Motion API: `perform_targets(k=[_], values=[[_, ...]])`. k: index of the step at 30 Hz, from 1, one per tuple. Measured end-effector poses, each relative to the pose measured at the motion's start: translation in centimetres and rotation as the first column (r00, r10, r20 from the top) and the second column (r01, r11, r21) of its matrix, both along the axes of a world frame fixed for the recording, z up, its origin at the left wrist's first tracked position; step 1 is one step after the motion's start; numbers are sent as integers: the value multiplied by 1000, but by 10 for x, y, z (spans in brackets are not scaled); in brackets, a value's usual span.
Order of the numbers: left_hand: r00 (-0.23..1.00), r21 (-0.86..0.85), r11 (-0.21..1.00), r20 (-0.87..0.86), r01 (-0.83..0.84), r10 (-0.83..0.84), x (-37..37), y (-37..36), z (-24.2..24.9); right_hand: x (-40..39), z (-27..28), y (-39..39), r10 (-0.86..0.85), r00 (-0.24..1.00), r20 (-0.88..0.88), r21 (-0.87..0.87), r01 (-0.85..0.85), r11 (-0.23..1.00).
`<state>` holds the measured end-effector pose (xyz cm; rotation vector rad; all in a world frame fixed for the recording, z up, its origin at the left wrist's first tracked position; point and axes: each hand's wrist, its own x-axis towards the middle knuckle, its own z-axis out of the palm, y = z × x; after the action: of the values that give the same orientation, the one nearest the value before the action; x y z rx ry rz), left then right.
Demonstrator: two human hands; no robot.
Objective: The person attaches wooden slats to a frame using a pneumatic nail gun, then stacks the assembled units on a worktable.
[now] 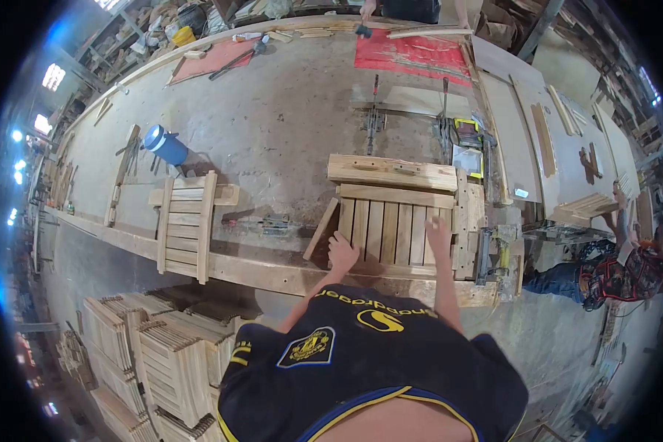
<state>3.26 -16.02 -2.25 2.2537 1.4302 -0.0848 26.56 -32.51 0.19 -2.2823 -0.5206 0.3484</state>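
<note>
A slatted wooden panel (392, 227) lies on the workbench in front of me, its slats running away from my body. My left hand (343, 253) is at the panel's near left corner, fingers apart, close to a loose wooden rail (321, 230) that lies at a slant. Over the slats on the right side is my right hand (438, 234), its fingers stretched forward; whether they press on the wood is hard to see. A thick wooden block (392, 174) runs along the panel's far side, and another upright board (470, 221) borders its right end.
A second slatted panel (185, 225) lies to the left, near a blue jug (165, 144). Bar clamps (376, 121) rest behind the block, and another clamp (484, 254) is at right. Stacked panels (173, 361) stand below the bench. Other people work across the bench and at right.
</note>
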Motion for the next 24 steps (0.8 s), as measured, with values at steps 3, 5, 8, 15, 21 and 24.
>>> perform_targets(k=[3,5,8,15,21,24], values=[[974,-267,937,-44,-227,223,12,27,20,-32,-24,-54,-41,999,9,-41,42,998],[968,-496,868,225,18,108,-3,58,54,-48,-28,-80,-144,986,-81,125,153,980],[807,-527,736,589,425,-44,17,48,107,-50,3,-90,-242,956,-166,18,248,969],[674,-392,829,738,398,25,9,50,224,-12,13,-55,-25,975,-220,8,28,1000],[610,-577,796,702,183,368,-173,162,197,-101,89,139,-67,820,-568,346,312,885],[694,-553,809,503,-199,515,-277,181,160,-106,47,235,288,929,-232,183,-249,951]])
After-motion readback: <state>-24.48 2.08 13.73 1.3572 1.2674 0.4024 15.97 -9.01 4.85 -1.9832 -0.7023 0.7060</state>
